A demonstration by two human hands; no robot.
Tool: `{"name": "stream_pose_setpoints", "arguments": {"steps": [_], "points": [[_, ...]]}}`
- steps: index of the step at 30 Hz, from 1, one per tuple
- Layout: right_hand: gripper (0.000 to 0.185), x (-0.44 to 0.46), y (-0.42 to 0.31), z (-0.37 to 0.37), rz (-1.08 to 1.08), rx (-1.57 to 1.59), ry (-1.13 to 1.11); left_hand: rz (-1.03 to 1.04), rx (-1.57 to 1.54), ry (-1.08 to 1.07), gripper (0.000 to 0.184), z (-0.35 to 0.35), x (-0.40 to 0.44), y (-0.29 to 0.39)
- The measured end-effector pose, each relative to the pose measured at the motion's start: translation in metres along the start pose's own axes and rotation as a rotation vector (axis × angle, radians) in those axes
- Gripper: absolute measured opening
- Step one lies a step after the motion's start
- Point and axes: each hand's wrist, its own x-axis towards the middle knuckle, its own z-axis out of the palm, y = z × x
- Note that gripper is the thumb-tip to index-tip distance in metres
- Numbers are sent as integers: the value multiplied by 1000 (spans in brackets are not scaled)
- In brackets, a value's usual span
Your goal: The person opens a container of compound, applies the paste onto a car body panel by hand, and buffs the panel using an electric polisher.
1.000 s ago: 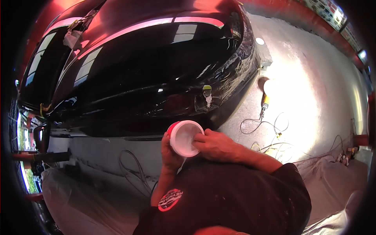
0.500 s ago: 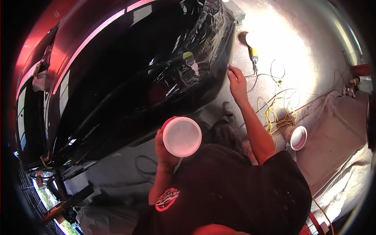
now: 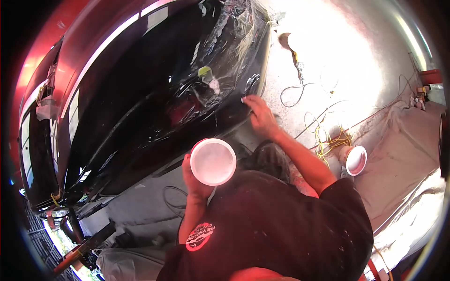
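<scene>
My left hand (image 3: 196, 180) is wrapped round a round white tub (image 3: 213, 162) with a red outer side, its pale inside facing up at me. To the right and farther up, my right hand (image 3: 261, 117) is at the dark glossy car's lower corner (image 3: 243, 100), fingertips pinched together over something small and pale that I cannot make out. Near that hand the car (image 3: 136, 89) carries clear plastic film (image 3: 234, 42) and a patch with a yellow-green and a whitish spot (image 3: 208, 80).
A lit work lamp (image 3: 296, 58) stands on the floor past the car's corner. Yellow cable (image 3: 323, 140) lies coiled beside a white-rimmed round container (image 3: 356, 160). Sheeting (image 3: 393, 140) drapes the right side. A dark cable loop (image 3: 173, 199) lies at lower left.
My right hand has left the tub, reached out past the car's edge, then come in to its lower corner. The view has turned and shifted, bringing the white-rimmed container into sight.
</scene>
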Motion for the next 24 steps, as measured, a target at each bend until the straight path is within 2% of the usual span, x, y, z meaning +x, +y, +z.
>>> {"name": "stream_pose_setpoints", "arguments": {"steps": [2,3,6,9,12,15,19,23,24], "points": [[53,2,5,-14,129,102,-28,-23,-35,4,75,12,16,-8],[53,13,21,-19,208,68,47,-37,-59,8,76,19,24,-13],[55,68,85,-39,243,-88,174,-61,-81,18,80,44,46,-24],[57,125,132,-51,193,-107,154,-22,-47,36,81,78,66,-40],[58,95,133,-23,-40,-144,58,19,-18,33,80,110,81,-49],[65,60,119,-54,120,179,-243,16,-61,-50,79,145,94,-59],[68,125,177,-66,200,81,29,29,-65,-51,78,156,114,-69],[64,105,154,-52,-24,70,-6,36,-118,70,80,150,119,-83],[62,92,149,-60,30,111,-76,33,-136,96,80,149,121,-84]]}}
